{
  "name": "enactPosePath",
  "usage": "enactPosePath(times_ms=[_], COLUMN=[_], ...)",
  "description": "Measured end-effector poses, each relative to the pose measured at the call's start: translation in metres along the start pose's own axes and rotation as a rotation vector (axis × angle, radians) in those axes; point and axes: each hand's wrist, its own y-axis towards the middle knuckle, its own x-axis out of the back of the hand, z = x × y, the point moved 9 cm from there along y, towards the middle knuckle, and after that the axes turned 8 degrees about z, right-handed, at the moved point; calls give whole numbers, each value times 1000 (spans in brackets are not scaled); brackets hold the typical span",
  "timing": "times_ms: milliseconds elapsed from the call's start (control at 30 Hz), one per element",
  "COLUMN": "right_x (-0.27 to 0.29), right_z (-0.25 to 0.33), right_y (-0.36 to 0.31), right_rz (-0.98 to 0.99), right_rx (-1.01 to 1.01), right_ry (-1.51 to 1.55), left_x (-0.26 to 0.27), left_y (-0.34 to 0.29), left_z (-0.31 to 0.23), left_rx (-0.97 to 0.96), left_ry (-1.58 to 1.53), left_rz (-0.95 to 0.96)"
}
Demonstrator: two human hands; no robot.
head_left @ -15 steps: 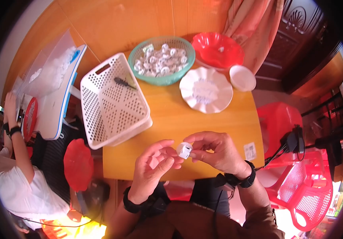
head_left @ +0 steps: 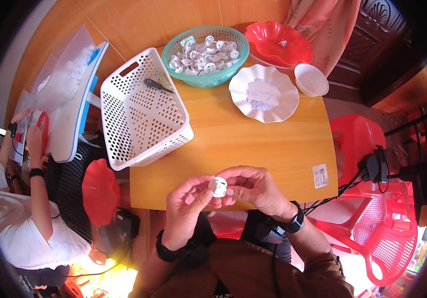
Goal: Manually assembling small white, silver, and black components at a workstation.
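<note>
Above the near edge of the wooden table, a small round white plastic part (head_left: pixel 218 186) with slots in its face is held between both hands. My left hand (head_left: pixel 186 206) pinches its left side with thumb and fingers. From the right, my right hand (head_left: pixel 256 192) grips it, thumb low and fingers curled over its upper edge. Fingertips hide part of its rim. Beyond the hands, a green mesh basket (head_left: pixel 243 58) holds many similar white parts (head_left: pixel 207 55). A white scalloped plate (head_left: pixel 238 82) has small pale bits on it.
A white perforated basket (head_left: pixel 173 144) with a dark-handled tool (head_left: pixel 158 86) inside stands at the left. A red wavy bowl (head_left: pixel 300 42) and a small white bowl (head_left: pixel 311 82) sit back right. Red chairs (head_left: pixel 372 233) flank the table. Another person (head_left: pixel 30 218) works at a blue-edged table (head_left: pixel 77 124).
The white part has turned, its round slotted face now showing more. My left fingers have closed in on it. The whole view has shifted slightly, and the other person's arms have moved.
</note>
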Motion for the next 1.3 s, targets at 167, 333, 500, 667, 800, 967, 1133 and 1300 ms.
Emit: enactPosePath(times_ms=[167,333,500,667,800,967,1133,1300], right_x=[7,17,16,12,12,27,37,51], right_z=[7,13,34,41,41,22,16,3], right_y=[0,1,-1,-5,-8,-5,-5,-1], right_rz=[-132,-265,-308,-344,-375,-360,-347,-314], right_rx=[69,86,244,290,302,141,32,78], right_ry=[-108,-327,-618,-701,-696,-621,-538,-171], left_x=[5,9,11,12,15,8,8,0], left_y=[9,14,14,15,14,20,26,38], left_z=[4,0,-11,-7,-3,15,30,41], left_rx=[-5,-46,-151,-139,-133,-23,67,145], left_ry=[34,79,164,154,191,92,-23,-180], left_rz=[-41,-77,-81,-80,-77,-40,-10,2])
